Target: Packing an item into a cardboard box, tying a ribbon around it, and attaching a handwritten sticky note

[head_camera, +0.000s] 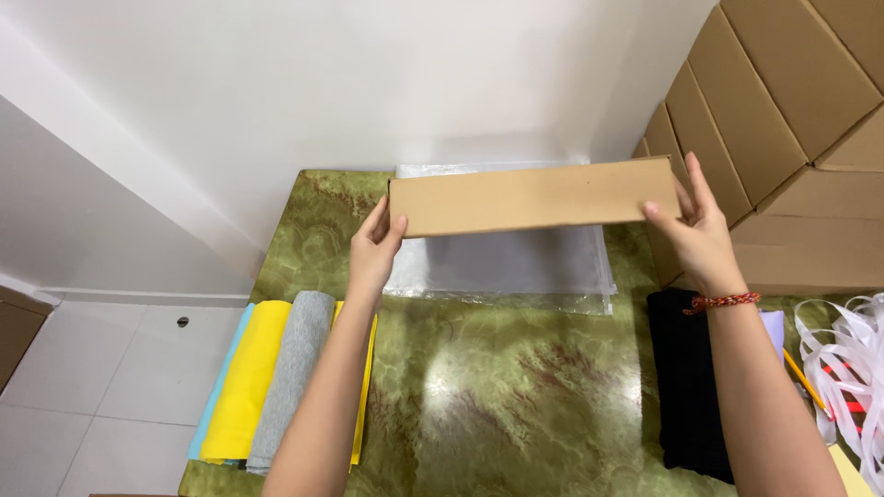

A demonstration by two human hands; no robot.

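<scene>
While both our hands, left (373, 241) and right (702, 230), grip the flat cardboard box (532, 195) over the table's (497, 387) far edge, we judge opening it comes next.

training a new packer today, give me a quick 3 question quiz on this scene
1. True or false: both hands hold the flat cardboard box up off the green marble table.
2. What lies on the table directly beneath the box? A) clear plastic bags B) a pair of scissors C) a roll of tape
3. Which wrist wears the red braided bracelet?

Key
1. True: the left hand grips one end and the right hand the other.
2. A, the clear plastic bags.
3. The right wrist.
</scene>
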